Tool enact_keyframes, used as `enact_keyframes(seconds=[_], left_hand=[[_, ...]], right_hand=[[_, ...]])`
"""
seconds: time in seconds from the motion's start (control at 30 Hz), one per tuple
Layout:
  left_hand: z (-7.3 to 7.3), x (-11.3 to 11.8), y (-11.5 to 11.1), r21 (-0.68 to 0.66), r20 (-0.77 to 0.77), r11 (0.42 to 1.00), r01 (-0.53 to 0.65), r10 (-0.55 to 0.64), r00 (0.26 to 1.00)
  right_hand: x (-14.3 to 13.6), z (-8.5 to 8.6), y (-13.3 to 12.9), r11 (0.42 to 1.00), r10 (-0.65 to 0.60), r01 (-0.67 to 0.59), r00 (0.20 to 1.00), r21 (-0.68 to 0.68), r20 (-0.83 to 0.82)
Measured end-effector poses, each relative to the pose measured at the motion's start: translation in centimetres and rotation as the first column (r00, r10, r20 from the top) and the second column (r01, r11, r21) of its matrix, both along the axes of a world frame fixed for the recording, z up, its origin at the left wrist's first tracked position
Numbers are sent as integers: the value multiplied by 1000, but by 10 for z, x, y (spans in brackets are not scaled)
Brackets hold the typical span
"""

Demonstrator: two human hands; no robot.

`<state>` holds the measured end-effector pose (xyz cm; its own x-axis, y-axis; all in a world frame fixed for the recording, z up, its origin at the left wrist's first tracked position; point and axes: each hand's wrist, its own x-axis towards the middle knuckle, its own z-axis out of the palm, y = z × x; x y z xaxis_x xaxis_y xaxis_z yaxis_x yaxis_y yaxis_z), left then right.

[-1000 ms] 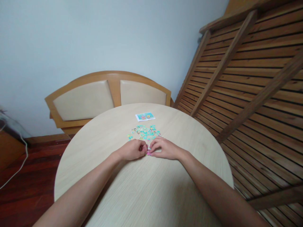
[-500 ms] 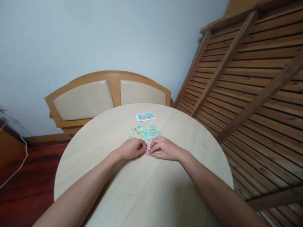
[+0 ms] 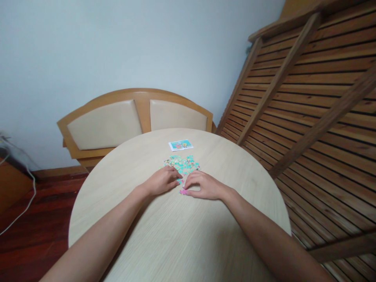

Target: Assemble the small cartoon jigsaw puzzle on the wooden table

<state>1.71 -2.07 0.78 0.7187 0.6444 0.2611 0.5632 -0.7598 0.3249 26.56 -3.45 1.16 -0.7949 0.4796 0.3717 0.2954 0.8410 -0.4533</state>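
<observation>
Small turquoise and multicoloured puzzle pieces (image 3: 183, 163) lie in a loose heap on the round table. Just in front of them are a few pink pieces (image 3: 183, 192). My right hand (image 3: 197, 185) rests beside these, thumb and fingertips touching the pink pieces from the right. My left hand (image 3: 170, 179) is at the near left edge of the heap, its thumb and fingers apart near a small turquoise and pink piece (image 3: 180, 181). Behind the heap lies a picture card (image 3: 181, 145) with cartoon figures on turquoise.
The pale round table (image 3: 141, 243) fills the lower middle. Behind it stands a wooden headboard (image 3: 142, 111) with cream panels against the wall. A slatted wooden frame (image 3: 311, 117) leans at the right. A white cable (image 3: 33, 188) hangs at the left.
My left hand has opened its fingers and shifted slightly left, away from the pink pieces. My right hand stays by them, and a turquoise and pink piece now shows between the hands.
</observation>
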Motion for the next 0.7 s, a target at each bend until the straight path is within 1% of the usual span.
enact_keyframes(seconds=[0.1,0.27,0.4,0.53,0.6,0.7], left_hand=[[-1,1,1,6,-19,1000,22,-22,1000],[-3,-2,3,20,-24,1000,21,-20,999],[0,-3,1,32,-16,999,-6,6,1000],[4,-2,-2,14,-10,1000,6,-6,1000],[4,0,-2,16,-16,1000,15,-15,1000],[0,1,-1,45,-27,999,-8,9,1000]], right_hand=[[-1,-3,1,999,-33,32,999,34,17],[2,-5,7,993,-81,72,992,90,94],[8,-6,10,985,-132,119,986,121,104],[9,-7,11,986,-135,121,984,119,114],[8,-7,10,984,-140,124,982,127,130],[8,-7,10,981,-151,134,981,141,120]])
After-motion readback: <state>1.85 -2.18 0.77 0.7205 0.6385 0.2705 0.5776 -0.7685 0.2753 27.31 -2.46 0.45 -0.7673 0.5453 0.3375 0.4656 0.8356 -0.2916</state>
